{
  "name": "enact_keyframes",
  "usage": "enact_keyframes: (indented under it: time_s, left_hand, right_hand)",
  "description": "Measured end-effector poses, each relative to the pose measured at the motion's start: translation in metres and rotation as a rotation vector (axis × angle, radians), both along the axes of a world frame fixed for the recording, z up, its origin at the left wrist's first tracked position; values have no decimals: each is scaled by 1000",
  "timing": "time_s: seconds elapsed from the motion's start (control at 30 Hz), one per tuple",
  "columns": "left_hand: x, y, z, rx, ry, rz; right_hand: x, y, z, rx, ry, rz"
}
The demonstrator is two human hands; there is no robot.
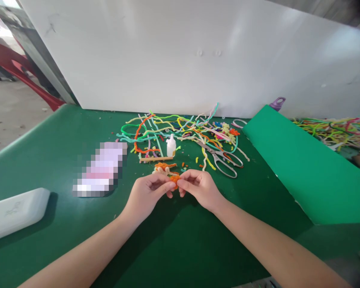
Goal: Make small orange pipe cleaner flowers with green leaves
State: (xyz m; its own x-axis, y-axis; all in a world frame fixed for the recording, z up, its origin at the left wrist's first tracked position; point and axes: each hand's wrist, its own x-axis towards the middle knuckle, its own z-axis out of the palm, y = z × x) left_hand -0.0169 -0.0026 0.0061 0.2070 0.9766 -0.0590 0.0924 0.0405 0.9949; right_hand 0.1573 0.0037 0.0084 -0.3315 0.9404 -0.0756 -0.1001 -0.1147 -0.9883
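Observation:
A small bundle of orange pipe cleaner [175, 181] is pinched between my left hand [151, 194] and my right hand [199, 188], above the green table. Thumbs and forefingers of both hands meet on it, partly hiding its shape. Just beyond my fingers lie more orange pipe cleaner pieces [163, 165] with cream-coloured ones beside them. A white glue bottle [171, 146] stands upright behind these, next to a thin tan stick [157, 159]. To the right, metal scissors [220, 156] lie with their handles toward me.
Loose coloured pipe cleaners [156, 128] spread along the back, below a white panel [198, 56]. A green board [306, 172] covers the right side, with another pile of pipe cleaners [339, 134] behind it. On the left are a blurred-out phone-like object [102, 170] and a white case [18, 212].

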Motion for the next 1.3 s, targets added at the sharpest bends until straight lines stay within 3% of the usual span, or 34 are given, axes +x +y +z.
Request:
enact_keyframes:
  time_s: [0.2,0.57,0.83,1.1,1.17,1.3]
  left_hand:
    - [-1,0,-1,8,8,-38]
    - [-2,2,-1,37,-52,-125]
    - [0,-1,-1,145,84,-27]
    - [-1,-3,-1,128,-14,-29]
    - [-1,-3,0,122,-48,-31]
    - [-2,-4,2,111,-66,17]
  right_hand:
    - [3,1,-4,122,-80,13]
    - [2,1,-2,92,-79,68]
    - [-1,-2,-3,163,-154,-6]
    - [1,-1,-2,116,-85,14]
    - [3,-1,-1,199,-138,-7]
    - [6,0,1,603,-357,-119]
